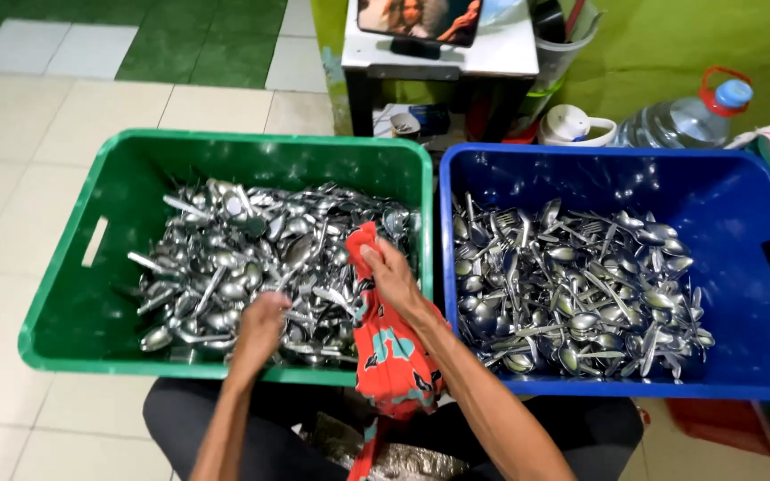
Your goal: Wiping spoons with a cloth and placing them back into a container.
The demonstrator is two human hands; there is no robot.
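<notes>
Over the green crate [55, 347]: the left hand [260, 325] reached into the heaped spoons [251, 258], fingers curled down among them; whether anything was gripped could not be told.
Right hand [392, 276]: fingers clenched on the red patterned cloth [394, 356], held at the crate's right edge.
Risk: the trailing cloth could snag cutlery handles and drag pieces out; the loose heap could shift.
Blue crate [759, 356]: more spoons and forks [581, 294], well apart from both hands.
Hidden: left fingertips; cloth's lower end; crate's right side cut off.

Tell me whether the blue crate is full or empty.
Partly full: the blue crate holds a loose pile of spoons and forks across its bottom, with bare wall above.
</notes>
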